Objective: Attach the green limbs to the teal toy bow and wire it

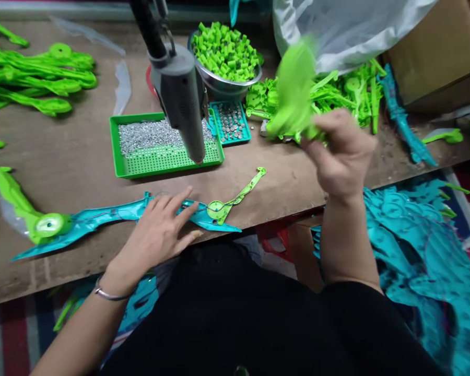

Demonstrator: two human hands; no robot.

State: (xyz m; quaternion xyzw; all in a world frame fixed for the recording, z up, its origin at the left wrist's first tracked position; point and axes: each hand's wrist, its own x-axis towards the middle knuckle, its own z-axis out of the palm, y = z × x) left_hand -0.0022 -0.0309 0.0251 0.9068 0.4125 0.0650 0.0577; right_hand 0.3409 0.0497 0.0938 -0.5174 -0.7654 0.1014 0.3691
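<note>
My left hand [160, 227] lies with spread fingers on a long blue plastic toy-bow-like body [104, 215] near the table's front edge. At that body's left end sits a green limb piece [15, 201] with a round hub. On its right end lies a thin green half-piece [241, 198] with its inner side up, and a dark wire runs along it. Raised above the table's right part, my right hand [342, 151] pinches a green plastic piece [295, 86], which is blurred by motion.
An electric screwdriver [182, 94] hangs over a green tray [168, 169] of screws. Behind are a blue tray [245, 138] of small metal discs and a metal bowl [229, 89] of green parts. Green pieces [39, 73] lie left; blue bodies [423, 271] pile up right, below the table.
</note>
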